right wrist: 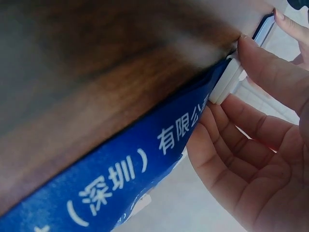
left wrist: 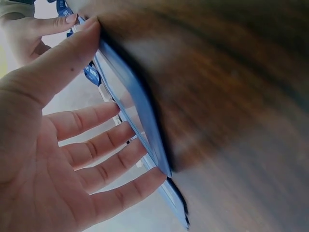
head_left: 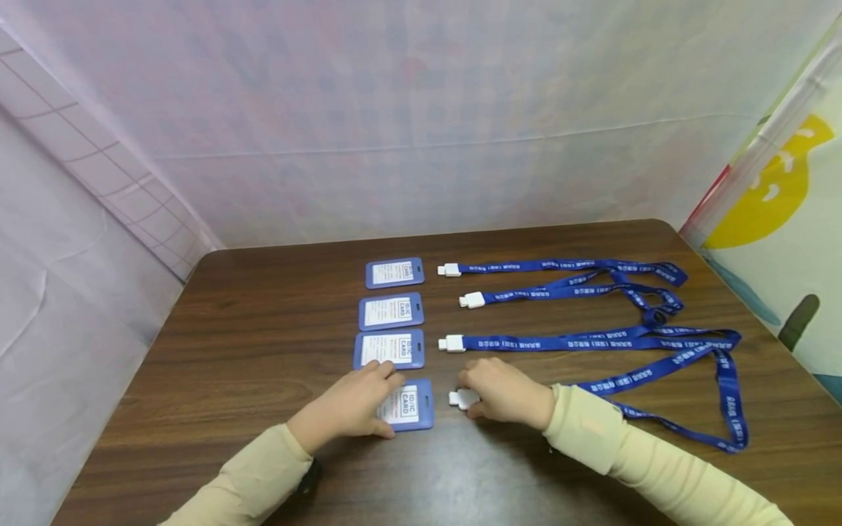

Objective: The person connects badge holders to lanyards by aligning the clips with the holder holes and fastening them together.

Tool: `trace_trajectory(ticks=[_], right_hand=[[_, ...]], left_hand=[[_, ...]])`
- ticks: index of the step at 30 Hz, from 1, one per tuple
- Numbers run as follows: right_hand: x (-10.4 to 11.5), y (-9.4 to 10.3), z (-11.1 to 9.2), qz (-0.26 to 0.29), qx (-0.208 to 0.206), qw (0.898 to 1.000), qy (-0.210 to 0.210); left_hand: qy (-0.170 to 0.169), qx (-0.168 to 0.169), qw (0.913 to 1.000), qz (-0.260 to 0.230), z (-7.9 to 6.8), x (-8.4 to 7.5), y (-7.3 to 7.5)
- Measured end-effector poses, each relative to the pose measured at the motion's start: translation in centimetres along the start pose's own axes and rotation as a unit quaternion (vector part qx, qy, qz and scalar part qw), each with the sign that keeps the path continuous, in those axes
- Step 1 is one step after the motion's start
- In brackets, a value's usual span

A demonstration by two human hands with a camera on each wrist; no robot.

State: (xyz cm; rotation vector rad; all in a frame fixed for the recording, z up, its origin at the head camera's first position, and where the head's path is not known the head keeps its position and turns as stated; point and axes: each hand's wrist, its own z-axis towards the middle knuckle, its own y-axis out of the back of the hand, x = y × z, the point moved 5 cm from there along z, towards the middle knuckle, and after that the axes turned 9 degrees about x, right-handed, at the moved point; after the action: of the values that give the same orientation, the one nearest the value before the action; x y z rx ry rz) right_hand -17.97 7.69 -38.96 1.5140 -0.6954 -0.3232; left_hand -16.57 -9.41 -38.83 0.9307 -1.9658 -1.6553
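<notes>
My left hand (head_left: 355, 402) spans the nearest blue badge holder (head_left: 421, 409), which has a white ID/IC card inside and lies flat on the table. In the left wrist view the left fingers (left wrist: 116, 150) are spread and nearly straight, touching the holder's edge, with the thumb (left wrist: 79, 46) at its near side. Facing it, my right hand (head_left: 503, 391) pinches the white plastic buckle (head_left: 465, 399) of the nearest blue lanyard between thumb and fingers. That lanyard's strap (right wrist: 120, 174), printed with white characters, trails from the buckle away to the right.
Three more badge holders (head_left: 391, 312) lie in a column beyond the left hand. Three more blue lanyards (head_left: 546, 342) stretch to the right, their white buckles facing the holders; some straps overlap. Fabric sheets (head_left: 421, 146) hang behind the brown wooden table (head_left: 230, 351).
</notes>
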Motion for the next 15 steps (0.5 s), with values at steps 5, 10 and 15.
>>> trace_trajectory(ticks=[5, 10, 15], right_hand=[[0.09, 0.13, 0.02, 0.002, 0.000, 1.000, 0.002], [0.25, 0.27, 0.02, 0.006, 0.000, 1.000, 0.003], [0.43, 0.38, 0.09, 0.009, 0.002, 1.000, 0.002]], left_hand=[[0.004, 0.000, 1.0000, -0.004, -0.02, -0.10, 0.13], [0.005, 0.000, 1.0000, -0.003, 0.00, -0.15, 0.17], [0.002, -0.004, 1.0000, -0.001, 0.01, -0.24, 0.27]])
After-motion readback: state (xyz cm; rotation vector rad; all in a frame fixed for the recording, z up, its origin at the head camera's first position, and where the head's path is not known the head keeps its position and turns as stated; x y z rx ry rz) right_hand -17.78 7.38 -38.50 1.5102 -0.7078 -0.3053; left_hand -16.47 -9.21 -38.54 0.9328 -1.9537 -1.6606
